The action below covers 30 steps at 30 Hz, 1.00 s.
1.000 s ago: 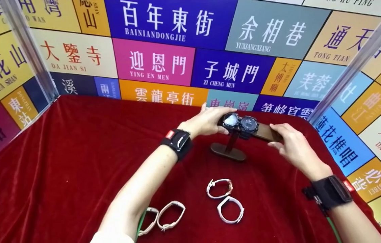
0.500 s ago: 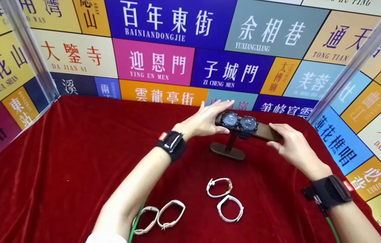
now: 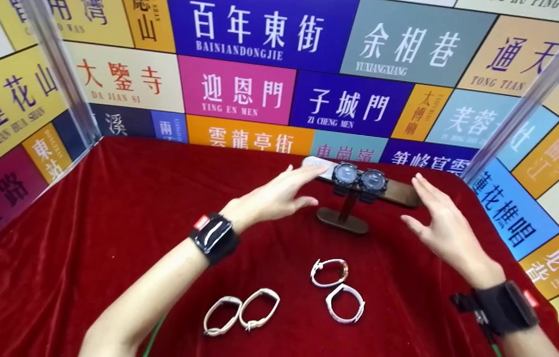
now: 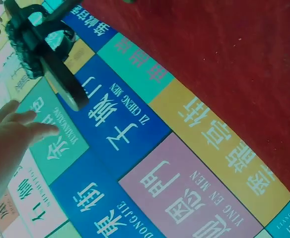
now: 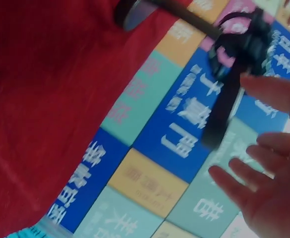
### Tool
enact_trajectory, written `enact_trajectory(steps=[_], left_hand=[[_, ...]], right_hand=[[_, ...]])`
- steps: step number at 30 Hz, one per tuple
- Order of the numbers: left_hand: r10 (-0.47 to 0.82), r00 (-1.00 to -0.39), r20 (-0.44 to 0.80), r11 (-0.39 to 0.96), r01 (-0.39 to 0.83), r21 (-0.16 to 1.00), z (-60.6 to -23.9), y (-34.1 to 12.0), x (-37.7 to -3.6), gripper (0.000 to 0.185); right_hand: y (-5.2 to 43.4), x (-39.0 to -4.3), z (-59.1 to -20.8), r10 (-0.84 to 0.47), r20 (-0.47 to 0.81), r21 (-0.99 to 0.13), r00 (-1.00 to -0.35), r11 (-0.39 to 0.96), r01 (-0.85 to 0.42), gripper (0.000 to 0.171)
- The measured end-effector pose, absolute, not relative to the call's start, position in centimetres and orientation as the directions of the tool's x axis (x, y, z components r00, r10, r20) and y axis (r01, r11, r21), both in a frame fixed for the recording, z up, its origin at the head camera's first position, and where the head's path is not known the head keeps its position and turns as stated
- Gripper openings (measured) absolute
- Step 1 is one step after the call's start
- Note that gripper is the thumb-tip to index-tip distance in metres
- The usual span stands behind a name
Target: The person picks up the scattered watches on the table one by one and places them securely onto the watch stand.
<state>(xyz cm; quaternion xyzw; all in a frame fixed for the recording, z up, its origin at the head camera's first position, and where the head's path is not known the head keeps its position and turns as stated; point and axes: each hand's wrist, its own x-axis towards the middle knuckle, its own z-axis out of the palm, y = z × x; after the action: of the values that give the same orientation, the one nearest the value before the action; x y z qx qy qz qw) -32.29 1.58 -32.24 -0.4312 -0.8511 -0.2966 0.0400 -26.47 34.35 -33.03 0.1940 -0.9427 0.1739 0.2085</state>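
Two black watches, one [image 3: 346, 173] beside the other [image 3: 373, 182], hang side by side on the bar of a brown display stand [image 3: 401, 192]. The stand's oval base [image 3: 341, 221] rests on the red cloth. My left hand [image 3: 279, 196] is at the bar's left end, fingers straight and thumb apart; whether its fingertips touch the bar I cannot tell. My right hand [image 3: 443, 225] is spread just off the bar's right end and holds nothing. In the right wrist view the bar [image 5: 224, 109] passes near that hand's thumb.
On the red cloth [image 3: 150, 238] in front lie two beige bands, one [image 3: 222, 316] next to the other [image 3: 259, 308]. Right of them are a white band with a rosy part [image 3: 329, 272] and a pale lilac band [image 3: 345, 303]. A printed wall [image 3: 240, 89] stands behind.
Both hands have loosened from the bar's ends. The left drew back to the left, baring that end, and the right opened away. The head view shifted slightly.
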Motion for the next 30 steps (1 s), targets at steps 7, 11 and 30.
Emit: enact_trajectory(steps=[7,11,30], left_hand=[[0.658,-0.692,0.297,0.576,0.716,0.395,-33.2,1.1,-27.9,0.067],[0.585,-0.725,0.364,0.654,0.687,0.316,-34.9,0.6,-24.8,0.061],[0.443,-0.878,0.179,0.878,0.466,0.108,-42.0,-0.6,-17.3,0.062]], right_hand=[[30.6,-23.8,-33.1,-0.332,0.516,-0.2,-0.79,0.85,-0.487,0.082],[28.5,-21.9,-33.7,-0.394,0.509,-0.163,-0.765,0.829,-0.535,0.085],[25.2,-16.6,-38.8,-0.645,0.345,-0.129,-0.682,0.687,-0.715,0.089]])
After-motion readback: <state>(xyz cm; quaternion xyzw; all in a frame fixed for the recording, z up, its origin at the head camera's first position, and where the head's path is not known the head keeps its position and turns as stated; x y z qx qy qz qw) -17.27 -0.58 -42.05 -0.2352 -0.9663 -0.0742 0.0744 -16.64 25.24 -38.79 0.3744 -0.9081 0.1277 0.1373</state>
